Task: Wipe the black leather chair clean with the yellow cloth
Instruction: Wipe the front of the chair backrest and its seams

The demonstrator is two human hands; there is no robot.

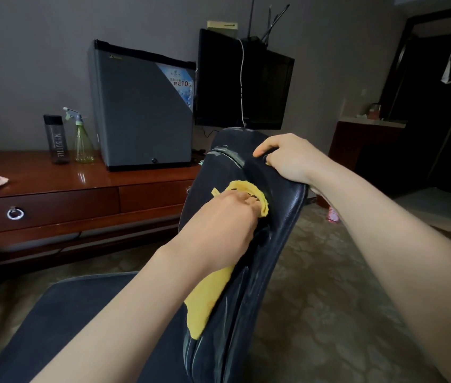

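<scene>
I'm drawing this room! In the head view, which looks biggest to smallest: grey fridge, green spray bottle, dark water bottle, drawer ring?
1. grey fridge
2. green spray bottle and dark water bottle: too alike to rank
3. drawer ring

Dark bottle (56, 139) reads "MY BOTTLE"; mini fridge (142, 106) sticker (180, 85) shows "10", rest too small.

Chair (279, 200): one. Yellow cloth (207, 299): one. Hands (218, 225) (287, 158): two. Bottles (56, 139) (83, 142): two. Fridge (141, 111): one.
</scene>
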